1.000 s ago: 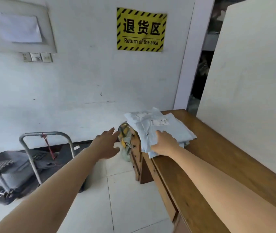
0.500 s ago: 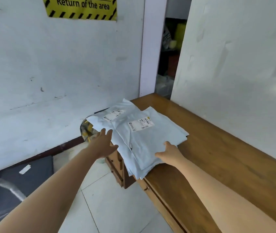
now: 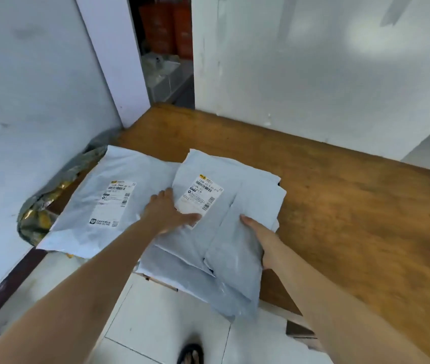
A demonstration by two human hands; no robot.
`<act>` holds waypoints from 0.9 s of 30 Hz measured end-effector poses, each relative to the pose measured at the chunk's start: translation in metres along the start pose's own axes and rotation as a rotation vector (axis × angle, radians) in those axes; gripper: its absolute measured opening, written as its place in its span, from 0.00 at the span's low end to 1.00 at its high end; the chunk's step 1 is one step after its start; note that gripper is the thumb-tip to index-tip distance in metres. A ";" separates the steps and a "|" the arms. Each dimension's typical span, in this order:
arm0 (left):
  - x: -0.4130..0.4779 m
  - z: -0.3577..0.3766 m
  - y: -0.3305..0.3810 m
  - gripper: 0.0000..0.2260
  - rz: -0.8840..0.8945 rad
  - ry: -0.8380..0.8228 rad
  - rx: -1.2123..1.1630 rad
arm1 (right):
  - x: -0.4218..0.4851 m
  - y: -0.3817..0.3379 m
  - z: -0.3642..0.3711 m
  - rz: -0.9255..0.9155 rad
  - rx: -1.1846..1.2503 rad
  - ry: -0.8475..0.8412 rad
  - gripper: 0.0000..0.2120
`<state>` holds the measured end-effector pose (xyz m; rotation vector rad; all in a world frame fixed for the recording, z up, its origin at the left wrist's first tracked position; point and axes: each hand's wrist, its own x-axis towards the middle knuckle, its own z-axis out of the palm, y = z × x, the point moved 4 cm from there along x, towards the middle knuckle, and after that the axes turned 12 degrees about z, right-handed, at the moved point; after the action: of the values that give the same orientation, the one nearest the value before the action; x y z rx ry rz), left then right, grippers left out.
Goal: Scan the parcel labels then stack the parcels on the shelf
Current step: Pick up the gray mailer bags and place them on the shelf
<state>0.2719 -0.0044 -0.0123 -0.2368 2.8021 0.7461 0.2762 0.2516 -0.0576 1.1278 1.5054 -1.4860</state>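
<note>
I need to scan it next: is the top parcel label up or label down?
Label up: on the top parcel a white barcode label faces upward, touched by the left hand.

Both arms are bare as far up as can be seen: the left arm and the right arm, slim and unclothed. The left hand and right hand are bare too. Below, a dark open-toed sandal is worn on one foot

The top parcel, a pale grey mailer with its label facing up, lies flat between the left fingers and right fingers, on a stack overhanging the table. A second labelled parcel lies just left of the left fingers.
</note>
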 end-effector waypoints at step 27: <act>0.045 0.054 0.068 0.28 -0.102 -0.428 -1.098 | -0.025 -0.035 -0.075 -0.196 0.150 -0.132 0.14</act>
<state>0.2242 0.0771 -0.0375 -0.3299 1.7210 1.9429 0.2589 0.3253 -0.0165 0.9667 1.4669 -1.7964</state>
